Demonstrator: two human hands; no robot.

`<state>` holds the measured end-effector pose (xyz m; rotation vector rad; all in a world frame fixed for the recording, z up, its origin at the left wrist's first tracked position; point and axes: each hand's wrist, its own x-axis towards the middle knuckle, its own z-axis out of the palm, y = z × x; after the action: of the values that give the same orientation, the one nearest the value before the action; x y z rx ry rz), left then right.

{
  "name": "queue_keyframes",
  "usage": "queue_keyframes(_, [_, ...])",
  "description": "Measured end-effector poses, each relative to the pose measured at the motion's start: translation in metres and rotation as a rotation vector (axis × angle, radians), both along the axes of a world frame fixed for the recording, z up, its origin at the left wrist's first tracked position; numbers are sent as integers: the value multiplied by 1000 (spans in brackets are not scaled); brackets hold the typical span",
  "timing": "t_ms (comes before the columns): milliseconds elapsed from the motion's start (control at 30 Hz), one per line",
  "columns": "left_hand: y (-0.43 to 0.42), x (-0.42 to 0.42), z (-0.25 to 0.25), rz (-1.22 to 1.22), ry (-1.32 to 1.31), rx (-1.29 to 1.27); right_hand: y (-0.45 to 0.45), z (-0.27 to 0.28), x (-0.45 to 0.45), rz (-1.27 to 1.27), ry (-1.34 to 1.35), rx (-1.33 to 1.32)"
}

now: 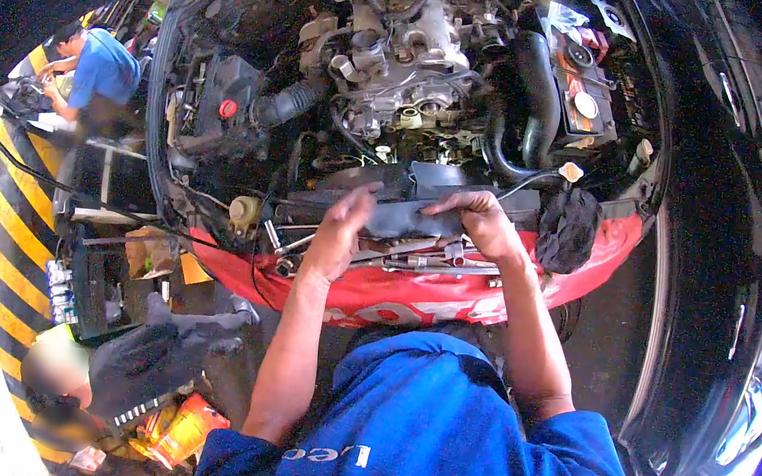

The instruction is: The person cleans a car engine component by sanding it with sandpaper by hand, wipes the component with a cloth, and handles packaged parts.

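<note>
Far left, a co-worker in a blue shirt (109,66) is well apart from the bay. Yellowish reservoir (244,213) sits inside the bay's near left corner. Right of it, chrome socket tools (425,264) lie along the front lip, just above the red cover (236,270), crowding the near side. Left hand (342,226): fingers partly bent, blurred, at the left end of a dark grey flat piece (409,220); can't tell if clamped on it. That piece lies between the hands, in front of the engine (408,44). Right hand (488,224): index finger extended over the piece's right end, others curled; grip can't be confirmed. Black cloth (570,229) just beside the right wrist tightens that side. Dark floor (610,330) gives open room beyond the cover's right edge.
</note>
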<state>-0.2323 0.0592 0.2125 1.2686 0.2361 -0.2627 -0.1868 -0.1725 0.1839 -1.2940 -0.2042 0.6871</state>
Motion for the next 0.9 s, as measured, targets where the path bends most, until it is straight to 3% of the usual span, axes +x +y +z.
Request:
queue_keyframes(33, [2,-1,-10,-80,-122,247,1,0,-2,-6,-75,-6])
queue_keyframes(100, [6,-2,-20,-100,-110,356,3,-3,-5,-18,-226,-22])
queue_keyframes(200, [0,-4,0,-20,-98,404,3,23,-18,-172,213,372])
queue_keyframes(267, [1,-5,3,-32,-71,412,11,37,-28,-289,380,413])
queue_keyframes(300, [3,-6,4,-39,-57,417,26,30,-34,-455,291,296])
queue_keyframes(367, [6,-6,-7,-52,-60,366,25,31,-44,-347,99,-147])
queue_keyframes(533, [9,-11,-8,-39,3,163,32,3,-55,-488,74,-116])
queue_keyframes(600, [6,-13,-3,23,21,15,35,-8,-59,-508,-51,-154])
queue_keyframes(767, [15,-16,-24,-181,-80,115,37,-3,-76,-476,-128,-236])
queue_keyframes(800, [15,-17,-21,-199,-102,182,38,28,-82,-426,-129,-437])
queue_keyframes(900, [10,-20,-18,-245,-190,353,49,31,-89,-381,-83,-262])
